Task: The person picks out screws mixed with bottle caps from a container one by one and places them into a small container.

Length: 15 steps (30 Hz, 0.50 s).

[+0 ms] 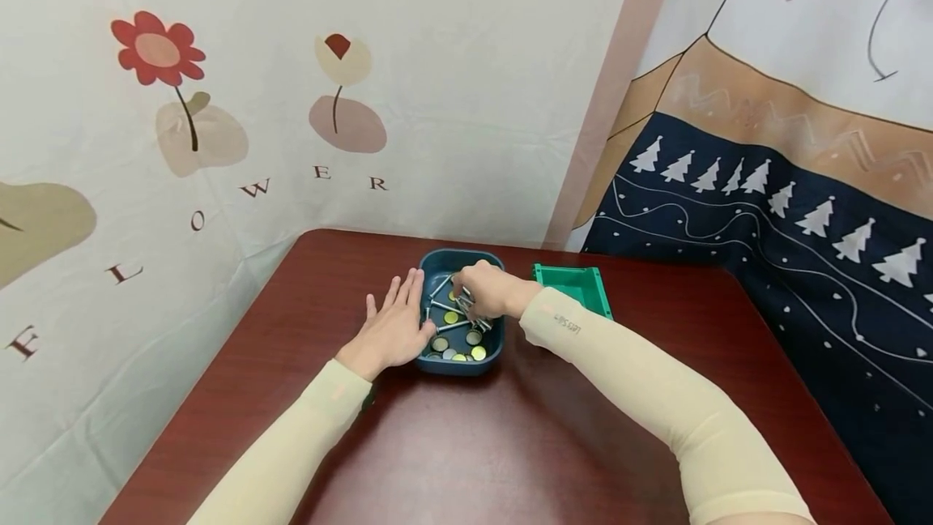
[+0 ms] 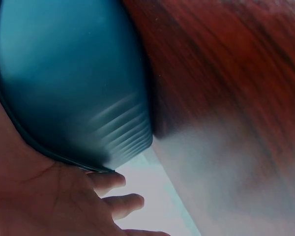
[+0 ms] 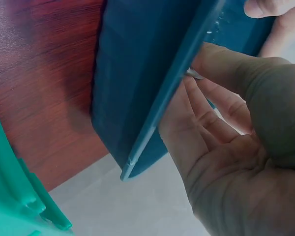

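Note:
A dark blue bin (image 1: pixel 423 266) holds several long silver screws (image 1: pixel 453 326) and round gold and silver discs that look like coins (image 1: pixel 478 353). My left hand (image 1: pixel 394 326) lies along the bin's left rim, fingers straight and thumb over the edge; in the left wrist view its palm is against the bin's outer wall (image 2: pixel 64 73). From the right, my right hand (image 1: pixel 487 288) reaches down into the bin. Thumb and fingertips pinch a small silvery piece (image 3: pixel 193 74), seemingly a screw, mostly hidden by the fingers. More screws lie just below that hand.
To the right of the bin stands a shallow green tray (image 1: pixel 583 288), partly hidden behind my right forearm. Both stand near the far edge of the dark red wooden table (image 1: pixel 452 444). Printed cloth (image 1: pixel 466 104) hangs behind the table.

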Each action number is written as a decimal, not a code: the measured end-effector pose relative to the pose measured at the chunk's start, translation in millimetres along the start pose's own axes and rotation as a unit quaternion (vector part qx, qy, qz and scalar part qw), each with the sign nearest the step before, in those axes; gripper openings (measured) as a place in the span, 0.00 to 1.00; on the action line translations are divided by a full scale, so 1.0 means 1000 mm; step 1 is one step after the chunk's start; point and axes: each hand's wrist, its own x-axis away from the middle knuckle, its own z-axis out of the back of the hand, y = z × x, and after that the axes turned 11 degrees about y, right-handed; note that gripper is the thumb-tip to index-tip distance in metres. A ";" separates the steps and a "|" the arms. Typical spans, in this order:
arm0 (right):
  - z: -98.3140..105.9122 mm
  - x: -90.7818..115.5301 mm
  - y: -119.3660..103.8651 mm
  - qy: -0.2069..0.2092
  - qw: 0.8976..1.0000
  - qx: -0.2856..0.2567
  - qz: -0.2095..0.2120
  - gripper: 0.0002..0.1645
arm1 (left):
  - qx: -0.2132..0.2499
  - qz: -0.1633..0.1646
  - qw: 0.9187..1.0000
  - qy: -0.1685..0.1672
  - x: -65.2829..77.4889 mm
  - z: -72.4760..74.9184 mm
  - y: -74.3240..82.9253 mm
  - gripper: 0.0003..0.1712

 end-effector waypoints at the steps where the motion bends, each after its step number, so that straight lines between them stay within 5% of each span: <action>1: 0.002 0.001 0.001 0.000 1.000 -0.003 0.002 0.27 | 0.001 0.000 1.000 -0.001 0.000 0.000 0.000 0.56; 15: 0.026 0.017 0.009 0.009 0.994 -0.105 -0.031 0.24 | -0.002 0.002 1.000 -0.001 -0.001 0.001 0.002 0.56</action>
